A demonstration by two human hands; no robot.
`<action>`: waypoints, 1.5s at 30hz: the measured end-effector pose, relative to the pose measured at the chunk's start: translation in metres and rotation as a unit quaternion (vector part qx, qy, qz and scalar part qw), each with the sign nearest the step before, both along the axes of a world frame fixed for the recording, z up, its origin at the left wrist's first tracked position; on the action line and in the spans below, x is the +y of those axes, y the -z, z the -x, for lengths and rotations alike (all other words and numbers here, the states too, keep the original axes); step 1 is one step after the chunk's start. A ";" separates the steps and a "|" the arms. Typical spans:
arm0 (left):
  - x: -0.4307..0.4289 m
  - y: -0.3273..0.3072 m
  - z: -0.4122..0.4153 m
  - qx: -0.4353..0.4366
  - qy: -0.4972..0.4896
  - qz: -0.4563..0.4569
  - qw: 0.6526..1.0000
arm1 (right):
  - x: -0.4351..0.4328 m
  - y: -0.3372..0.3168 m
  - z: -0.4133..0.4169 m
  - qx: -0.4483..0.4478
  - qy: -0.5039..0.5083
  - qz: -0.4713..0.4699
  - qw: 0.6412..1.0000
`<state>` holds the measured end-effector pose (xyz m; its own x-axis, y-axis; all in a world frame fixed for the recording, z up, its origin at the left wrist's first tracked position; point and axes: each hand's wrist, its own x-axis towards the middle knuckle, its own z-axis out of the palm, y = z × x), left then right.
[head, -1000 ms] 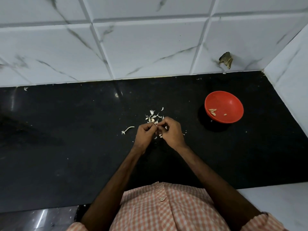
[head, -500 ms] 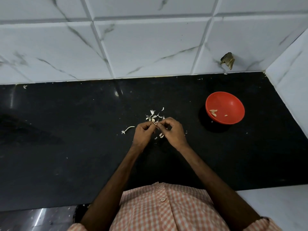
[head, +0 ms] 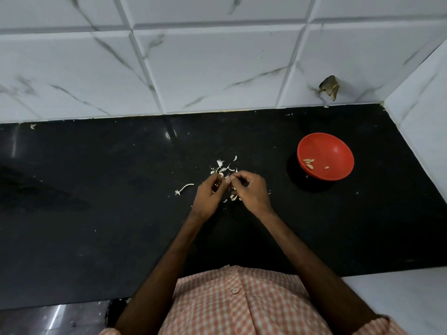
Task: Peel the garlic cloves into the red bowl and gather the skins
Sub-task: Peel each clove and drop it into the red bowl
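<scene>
My left hand (head: 211, 195) and my right hand (head: 251, 192) meet over the middle of the black counter (head: 96, 213), fingertips pinching a small garlic clove (head: 227, 180) between them. The clove is mostly hidden by the fingers. A scatter of white garlic skins (head: 223, 166) lies just beyond the hands, and a few pieces (head: 233, 197) lie under them. A garlic stem (head: 185, 188) lies to the left. The red bowl (head: 336, 147) sits to the right, apart from the hands, with several peeled cloves (head: 309, 162) inside.
White marble-look tiles (head: 217, 68) back the counter, and a side wall (head: 423, 112) closes it on the right just past the bowl. A broken hole in the tile (head: 329, 87) shows above the bowl. The counter's front edge runs near my checked shirt (head: 242, 303).
Both hands stay in the same spot over the skins; only the fingertips have shifted slightly as they work on the clove. The bowl has not moved.
</scene>
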<state>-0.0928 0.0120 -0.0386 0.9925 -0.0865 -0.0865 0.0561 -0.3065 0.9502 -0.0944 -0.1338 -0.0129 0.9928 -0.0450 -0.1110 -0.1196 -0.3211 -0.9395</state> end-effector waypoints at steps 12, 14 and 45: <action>-0.009 0.000 0.001 -0.037 -0.089 0.091 0.991 | 0.006 -0.012 -0.003 0.061 0.058 -0.061 0.995; -0.009 -0.002 0.002 -0.039 -0.090 0.101 0.990 | 0.008 -0.014 -0.005 0.066 0.064 -0.076 0.993; -0.015 -0.014 0.001 0.114 -0.177 0.359 0.909 | 0.010 -0.017 -0.006 0.089 0.009 -0.063 0.994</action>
<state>-0.0936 -0.0035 -0.0241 0.9323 0.1202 -0.3410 0.2512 0.4632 0.8499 -0.0880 -0.1237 0.0044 0.9563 -0.0381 -0.2899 -0.2915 -0.1992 -0.9356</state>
